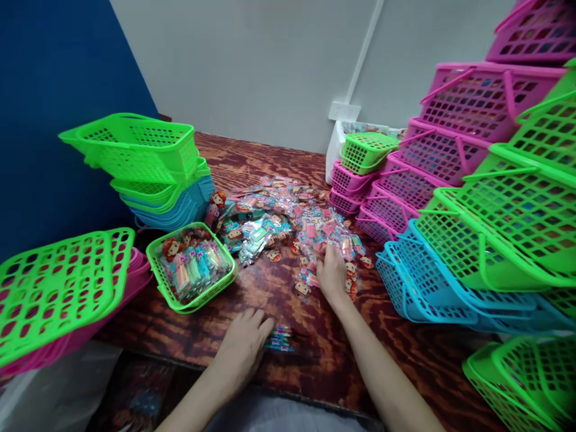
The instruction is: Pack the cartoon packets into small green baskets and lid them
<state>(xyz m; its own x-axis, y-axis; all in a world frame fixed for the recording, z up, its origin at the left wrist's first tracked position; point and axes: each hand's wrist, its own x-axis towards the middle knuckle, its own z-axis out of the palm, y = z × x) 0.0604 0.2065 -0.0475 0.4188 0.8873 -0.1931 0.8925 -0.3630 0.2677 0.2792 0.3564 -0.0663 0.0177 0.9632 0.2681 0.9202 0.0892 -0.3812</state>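
My left hand (245,339) rests low over the table, its fingers curled on a small stack of clear packets (279,339) with colourful contents; the stack's right end sticks out past the thumb. Farther forward, my right hand (332,273) is in the near right side of a loose pile of packets (310,231), fingers drawn together on a packet there; the fingertips are partly hidden. Many packets bear a red-haired doll figure and pink, yellow or blue strips. To the left, a green basket (191,304) is filled with similar packets, doll heads toward the back.
Stacked green baskets (148,150) and blue baskets (191,201) stand at back left, with green perforated pieces (54,288) nearer. Tall stacks of pink baskets (472,102), green baskets (499,240) and blue baskets (423,282) line the right. A white box (333,150) stands by the wall.
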